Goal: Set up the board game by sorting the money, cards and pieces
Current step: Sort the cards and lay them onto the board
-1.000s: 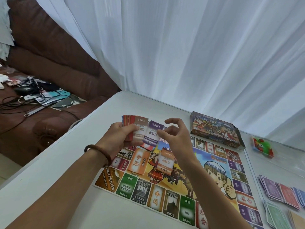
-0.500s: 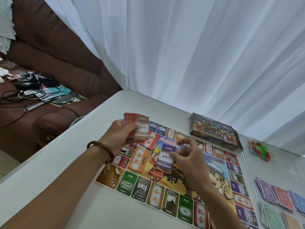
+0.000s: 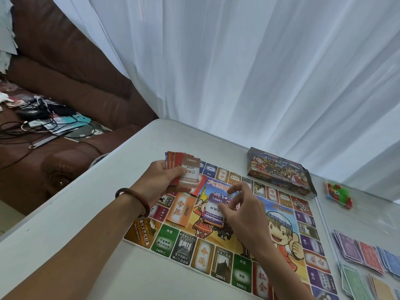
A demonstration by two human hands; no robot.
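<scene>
Now my left hand (image 3: pixel 166 180) grips the fanned card stack (image 3: pixel 186 169). My right hand (image 3: pixel 242 213) pinches a purple card (image 3: pixel 213 211) low over the board (image 3: pixel 242 276) middle.

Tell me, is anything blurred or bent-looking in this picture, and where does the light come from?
Head view: the wide lens curves the white table; soft light through the white curtain leaves only faint shadows; the green-and-red plastic pieces at far right are smeared; the purple-banded card in the right hand reads sharply.
</scene>
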